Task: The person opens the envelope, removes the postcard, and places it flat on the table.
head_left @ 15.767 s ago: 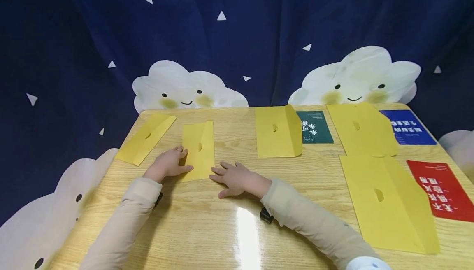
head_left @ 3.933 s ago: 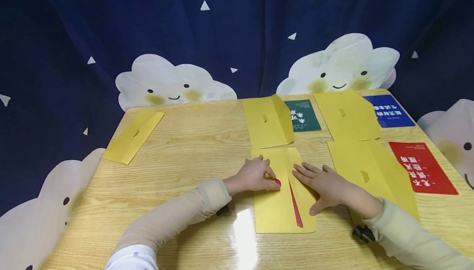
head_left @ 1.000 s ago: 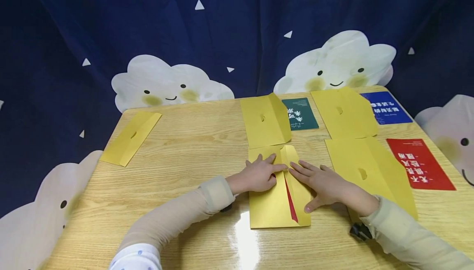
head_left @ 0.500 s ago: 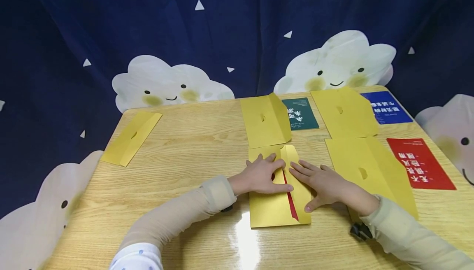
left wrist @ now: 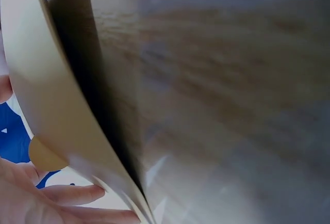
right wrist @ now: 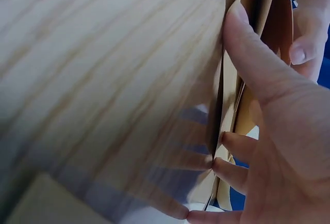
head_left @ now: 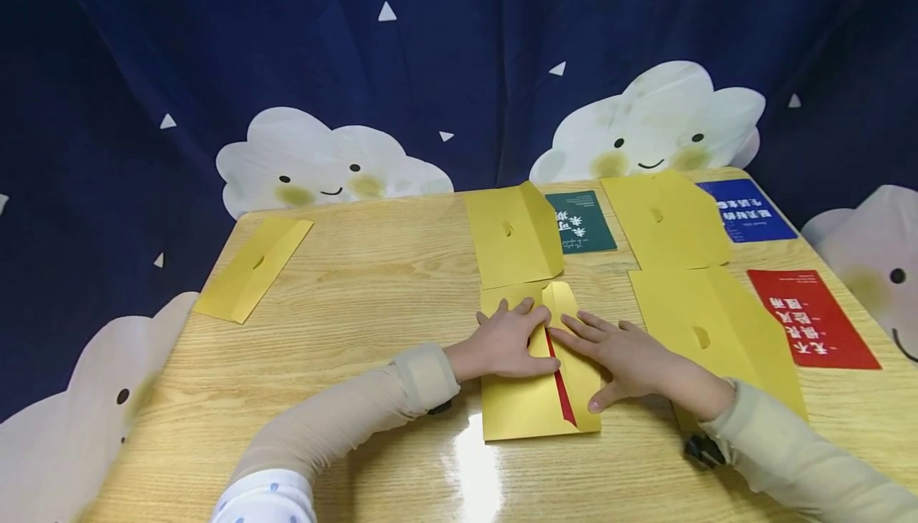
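A yellow paper envelope (head_left: pixel 519 411) lies flat in front of me. A narrow red strip (head_left: pixel 562 395) shows along the gap between its body and its right-hand flap (head_left: pixel 562 300). My left hand (head_left: pixel 505 344) rests on the body with fingers spread, its thumb and index finger reaching the flap's edge. Across the flap lies my right hand (head_left: pixel 631 359), fingers extended, thumb at the outer edge. The left hand covers most of the envelope's half-round slit. In the right wrist view, the right hand (right wrist: pixel 278 95) has its thumb and fingertips along the envelope's edge.
Three yellow envelopes with raised flaps, at the back (head_left: pixel 505 252), back right (head_left: pixel 653 240) and right (head_left: pixel 688 300), lie beside green (head_left: pixel 595 224), blue (head_left: pixel 760 224) and red (head_left: pixel 825 340) cards. Another envelope (head_left: pixel 244 288) lies far left on the wooden table (head_left: pixel 358 300).
An envelope left of centre long ago is gone from there; one now lies front-centre under both hands. Since one second ago, my left thumb has come out onto the flap. The right hand barely moved.
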Motion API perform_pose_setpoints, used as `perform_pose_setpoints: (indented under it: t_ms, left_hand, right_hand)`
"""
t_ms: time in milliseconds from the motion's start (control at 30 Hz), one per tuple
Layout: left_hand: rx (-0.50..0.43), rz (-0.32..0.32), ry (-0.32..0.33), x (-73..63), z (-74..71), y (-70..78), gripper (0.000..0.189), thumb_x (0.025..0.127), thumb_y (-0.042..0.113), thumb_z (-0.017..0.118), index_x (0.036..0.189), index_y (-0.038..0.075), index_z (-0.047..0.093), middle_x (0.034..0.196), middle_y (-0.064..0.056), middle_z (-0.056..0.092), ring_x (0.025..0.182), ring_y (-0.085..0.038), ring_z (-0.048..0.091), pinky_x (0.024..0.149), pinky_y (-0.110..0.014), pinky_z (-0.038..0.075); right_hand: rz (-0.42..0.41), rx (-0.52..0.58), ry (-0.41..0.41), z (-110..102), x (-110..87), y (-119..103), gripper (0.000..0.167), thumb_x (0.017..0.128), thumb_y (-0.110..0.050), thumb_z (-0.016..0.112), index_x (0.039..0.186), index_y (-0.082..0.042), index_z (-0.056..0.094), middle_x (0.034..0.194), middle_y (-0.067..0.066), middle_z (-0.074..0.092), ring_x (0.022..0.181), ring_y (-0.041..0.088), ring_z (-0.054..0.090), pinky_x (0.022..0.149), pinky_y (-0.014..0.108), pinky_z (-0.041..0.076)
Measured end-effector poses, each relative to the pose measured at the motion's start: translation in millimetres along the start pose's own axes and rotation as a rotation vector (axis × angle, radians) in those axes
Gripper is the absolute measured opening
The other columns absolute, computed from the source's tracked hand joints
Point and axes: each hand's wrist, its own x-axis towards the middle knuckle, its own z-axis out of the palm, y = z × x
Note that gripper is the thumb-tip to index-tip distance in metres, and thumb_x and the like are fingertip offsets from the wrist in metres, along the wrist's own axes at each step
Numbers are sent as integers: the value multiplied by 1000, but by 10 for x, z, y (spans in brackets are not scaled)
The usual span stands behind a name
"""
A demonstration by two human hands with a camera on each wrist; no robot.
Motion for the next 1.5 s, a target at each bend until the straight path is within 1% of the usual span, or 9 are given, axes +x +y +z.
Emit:
perform_pose_setpoints:
  t_ms: [100, 167, 267, 400, 600, 967, 1133, 1333, 1500]
  left_hand:
    - [-8, -1, 0, 5, -3, 0, 41, 77, 54, 58, 102, 25, 44, 109, -1, 47, 98, -37, 50, 71, -71, 35]
    - [-15, -1, 0, 7, -5, 0, 40, 77, 53, 59, 101, 25, 44, 111, -2, 47, 102, -40, 49, 71, -72, 34]
    - [-20, 2, 3, 8, -6, -4, 40, 77, 53, 59, 101, 25, 44, 113, -3, 47, 106, -45, 47, 72, -72, 33]
    - [-14, 7, 12, 9, 0, -11, 40, 77, 53, 58, 101, 25, 44, 112, -2, 47, 105, -44, 48, 72, -72, 34]
    - [-34, 21, 11, 0, 4, -8, 38, 77, 52, 59, 99, 25, 44, 111, -2, 47, 106, -46, 47, 71, -73, 33]
    - [-25, 18, 21, -8, 0, -5, 39, 77, 52, 59, 100, 25, 45, 115, -4, 47, 104, -45, 48, 70, -71, 35]
    - [-9, 12, 17, -11, -5, 3, 42, 77, 53, 58, 104, 23, 46, 113, -4, 47, 101, -43, 49, 70, -70, 36]
    - [-5, 3, 6, -3, 2, -3, 44, 78, 53, 57, 107, 23, 46, 121, -7, 46, 105, -44, 47, 71, -70, 35]
    - [-3, 1, 2, 2, -1, 12, 44, 78, 53, 58, 107, 23, 46, 117, -6, 47, 104, -44, 47, 72, -71, 35]
  right_hand:
    - [-10, -11, 1, 0, 7, 4, 104, 59, -71, 59, 144, -20, 28, 145, 16, 28, 130, 39, 26, 84, 66, 32]
    - [-12, -25, -1, -2, 21, 8, 104, 58, -72, 58, 144, -22, 29, 145, 17, 29, 129, 40, 26, 83, 67, 33]
    - [-18, -51, -6, -6, 50, 13, 105, 56, -73, 59, 143, -21, 32, 144, 18, 29, 128, 41, 27, 81, 66, 35]
    - [-31, -92, -10, -12, 92, 16, 107, 52, -75, 59, 141, -20, 36, 142, 19, 29, 125, 39, 29, 79, 63, 37]
    - [-43, -137, -20, -20, 126, 18, 107, 49, -76, 60, 138, -21, 41, 139, 19, 30, 123, 36, 29, 77, 61, 38]
    - [-44, -95, 5, -24, 107, 23, 104, 50, -75, 62, 137, -22, 43, 140, 19, 31, 124, 37, 29, 80, 65, 35]
    - [-41, -55, 18, -22, 78, 22, 104, 53, -73, 63, 137, -15, 42, 141, 18, 31, 125, 38, 28, 83, 67, 33]
    - [-43, -46, 22, -25, 61, 14, 104, 55, -71, 65, 136, -9, 41, 142, 19, 31, 126, 39, 28, 84, 65, 33]
    - [-37, -47, -10, -24, 54, 17, 103, 56, -73, 60, 140, -17, 39, 143, 20, 28, 126, 42, 27, 86, 66, 32]
